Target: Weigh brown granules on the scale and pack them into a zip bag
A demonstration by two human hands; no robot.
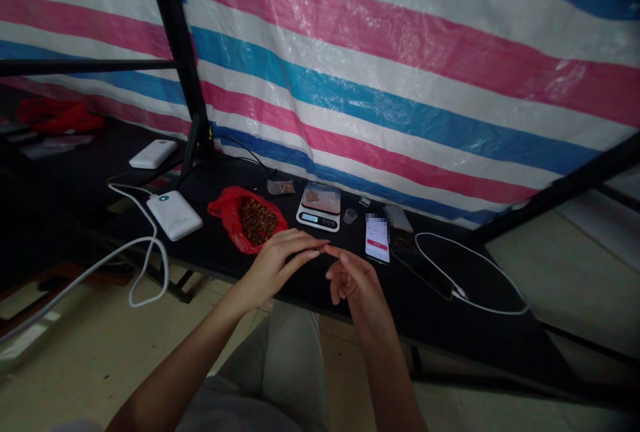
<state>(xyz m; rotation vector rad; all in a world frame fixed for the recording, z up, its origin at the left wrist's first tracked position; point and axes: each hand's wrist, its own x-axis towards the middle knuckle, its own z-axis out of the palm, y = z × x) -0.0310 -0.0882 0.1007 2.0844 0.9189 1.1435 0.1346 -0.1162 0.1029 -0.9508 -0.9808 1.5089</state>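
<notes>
While a red bag [225, 207] of small brown pieces [257, 221] lies open on the table [425, 309], left hand [277, 260] sits just nearer, grip narrow. Right hand [356, 279]: index finger reaching to the left fingertips, lower fingers curled. Cannot tell if either holds anything. Beyond: scale [320, 220] bearing 1 clear packet [323, 200]; lit phone [377, 239] rightward; 2 white power banks [174, 217] [153, 153] leftward.

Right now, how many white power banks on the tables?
2 visible: the near power bank lies left of the red bag; the far power bank sits farther back and slightly left. The dark left edge could hide more.
</notes>
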